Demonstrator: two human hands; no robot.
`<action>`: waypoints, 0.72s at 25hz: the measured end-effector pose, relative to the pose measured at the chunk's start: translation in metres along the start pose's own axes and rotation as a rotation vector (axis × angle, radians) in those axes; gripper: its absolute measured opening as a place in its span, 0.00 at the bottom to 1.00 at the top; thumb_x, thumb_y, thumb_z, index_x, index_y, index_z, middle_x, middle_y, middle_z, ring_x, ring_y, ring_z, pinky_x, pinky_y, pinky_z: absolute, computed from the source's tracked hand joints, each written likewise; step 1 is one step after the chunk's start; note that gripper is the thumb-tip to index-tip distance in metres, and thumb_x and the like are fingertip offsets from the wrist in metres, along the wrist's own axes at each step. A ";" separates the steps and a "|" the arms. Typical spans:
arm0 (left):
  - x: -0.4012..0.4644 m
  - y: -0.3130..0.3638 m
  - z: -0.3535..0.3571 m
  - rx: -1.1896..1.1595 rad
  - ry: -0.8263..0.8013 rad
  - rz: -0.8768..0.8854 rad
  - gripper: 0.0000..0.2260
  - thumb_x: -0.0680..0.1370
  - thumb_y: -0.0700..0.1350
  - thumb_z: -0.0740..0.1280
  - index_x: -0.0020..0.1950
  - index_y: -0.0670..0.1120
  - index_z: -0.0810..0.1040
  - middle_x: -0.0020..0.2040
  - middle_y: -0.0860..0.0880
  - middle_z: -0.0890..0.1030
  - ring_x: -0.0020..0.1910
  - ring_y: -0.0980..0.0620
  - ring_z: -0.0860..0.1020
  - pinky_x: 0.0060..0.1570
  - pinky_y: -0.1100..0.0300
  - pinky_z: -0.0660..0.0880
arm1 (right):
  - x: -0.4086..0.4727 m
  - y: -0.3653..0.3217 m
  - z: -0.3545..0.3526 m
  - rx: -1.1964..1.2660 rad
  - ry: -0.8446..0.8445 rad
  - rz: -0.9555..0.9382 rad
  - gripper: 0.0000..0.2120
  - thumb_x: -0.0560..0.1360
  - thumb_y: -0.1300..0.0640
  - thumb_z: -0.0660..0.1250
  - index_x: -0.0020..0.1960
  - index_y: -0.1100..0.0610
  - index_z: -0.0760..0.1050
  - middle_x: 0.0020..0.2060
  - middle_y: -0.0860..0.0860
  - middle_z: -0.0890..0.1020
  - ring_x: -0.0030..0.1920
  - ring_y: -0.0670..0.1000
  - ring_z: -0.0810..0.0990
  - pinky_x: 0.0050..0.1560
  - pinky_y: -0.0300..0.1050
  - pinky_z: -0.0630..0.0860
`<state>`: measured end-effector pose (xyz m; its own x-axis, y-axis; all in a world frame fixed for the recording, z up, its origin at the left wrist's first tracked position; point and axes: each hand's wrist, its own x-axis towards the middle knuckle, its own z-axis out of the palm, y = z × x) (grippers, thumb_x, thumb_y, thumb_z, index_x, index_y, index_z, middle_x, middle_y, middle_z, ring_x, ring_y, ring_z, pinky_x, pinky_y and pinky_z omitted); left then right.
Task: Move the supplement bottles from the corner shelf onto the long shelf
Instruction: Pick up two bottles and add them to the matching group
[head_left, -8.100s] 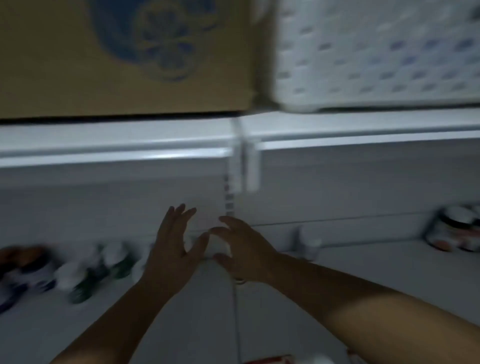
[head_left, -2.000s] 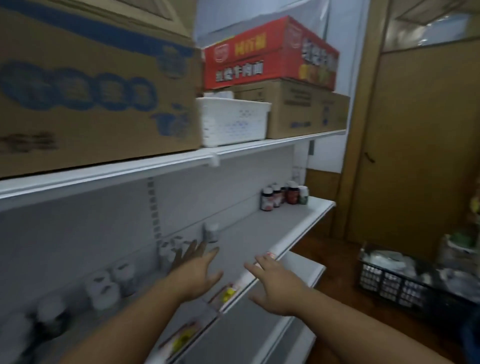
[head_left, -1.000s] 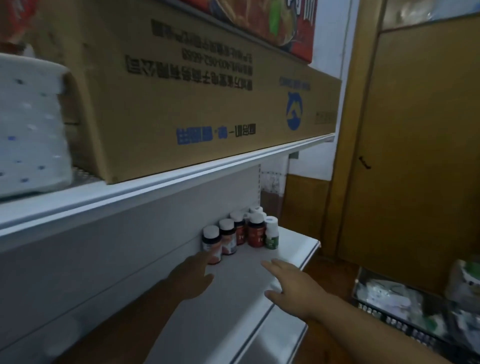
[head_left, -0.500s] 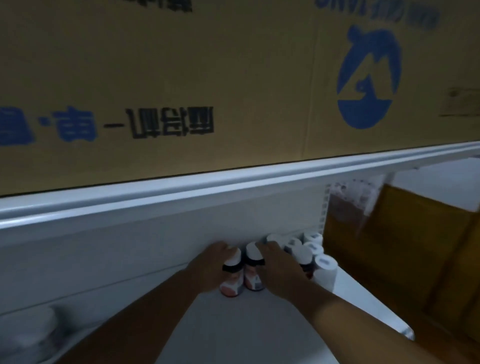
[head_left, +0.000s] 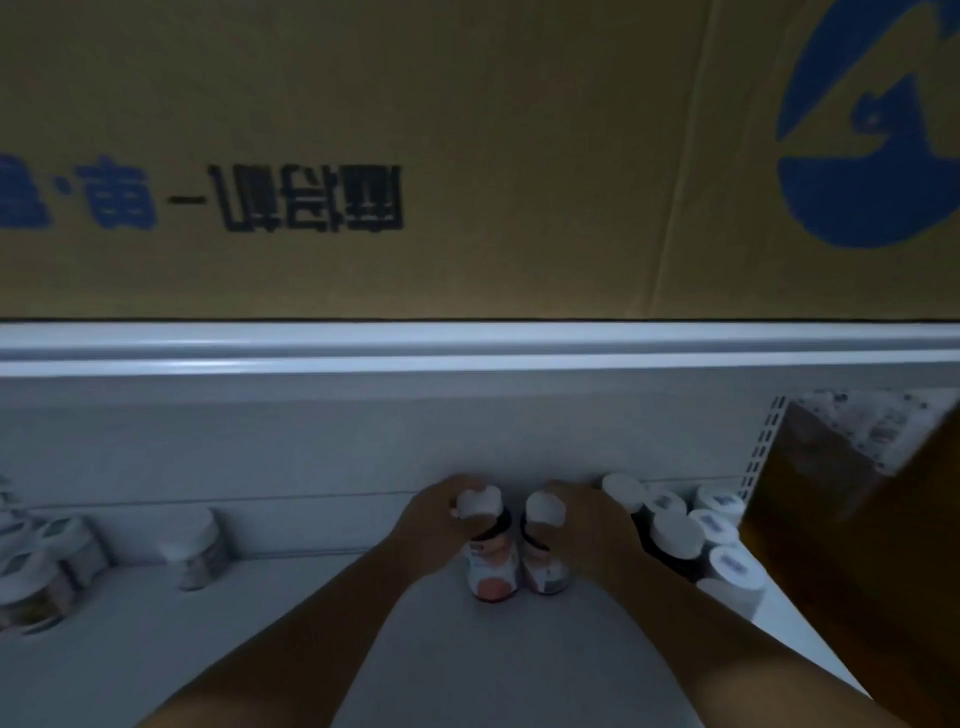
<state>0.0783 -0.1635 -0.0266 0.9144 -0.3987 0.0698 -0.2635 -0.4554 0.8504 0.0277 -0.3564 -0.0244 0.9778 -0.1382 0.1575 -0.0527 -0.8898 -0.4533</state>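
Both hands reach to the back of a white shelf (head_left: 519, 654), each on one bottle. The left hand (head_left: 431, 525) grips the left bottle (head_left: 491, 566): its fingers (head_left: 457, 486) curl over and behind the white cap from the left, and the thumb crosses the dark neck in front. The right hand (head_left: 592, 525) grips the right bottle (head_left: 543, 561) in mirror fashion, fingers wrapped round the cap from the right. The two bottles stand upright, touching or nearly so, between the hands, against the shelf's back panel; their white and pink labels show below the fingers.

Just right of the right hand a cluster of white-capped bottles (head_left: 691, 535) stands crowded near the shelf's right end, beside a perforated upright (head_left: 761, 447). Far to the left, well apart from the hands, more jars (head_left: 197, 545) stand along the back, blurred.

Above, an upper shelf edge (head_left: 467, 348) carries a cardboard box (head_left: 467, 130) with blue and black print.
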 end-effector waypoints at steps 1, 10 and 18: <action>-0.013 0.000 -0.012 -0.102 0.035 -0.029 0.15 0.66 0.52 0.73 0.51 0.51 0.77 0.50 0.48 0.79 0.45 0.55 0.77 0.39 0.73 0.71 | -0.003 -0.004 0.000 0.145 0.003 0.038 0.21 0.72 0.47 0.68 0.62 0.54 0.72 0.60 0.53 0.78 0.60 0.53 0.75 0.57 0.43 0.70; -0.191 -0.022 -0.157 -0.458 0.373 -0.177 0.07 0.75 0.41 0.67 0.52 0.48 0.78 0.41 0.49 0.82 0.35 0.56 0.81 0.41 0.57 0.75 | -0.081 -0.194 0.031 1.098 -0.369 -0.069 0.08 0.75 0.57 0.66 0.54 0.53 0.77 0.44 0.49 0.82 0.41 0.44 0.81 0.40 0.39 0.78; -0.370 -0.081 -0.281 -0.500 0.668 -0.273 0.08 0.74 0.43 0.68 0.53 0.48 0.78 0.46 0.49 0.83 0.41 0.50 0.79 0.40 0.56 0.72 | -0.170 -0.386 0.122 1.226 -0.624 -0.162 0.07 0.75 0.57 0.64 0.45 0.54 0.81 0.37 0.48 0.84 0.36 0.47 0.80 0.35 0.39 0.75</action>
<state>-0.1526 0.2450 0.0250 0.9558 0.2938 -0.0120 0.0133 -0.0023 0.9999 -0.0937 0.0638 0.0168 0.9008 0.4339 0.0152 -0.0386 0.1150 -0.9926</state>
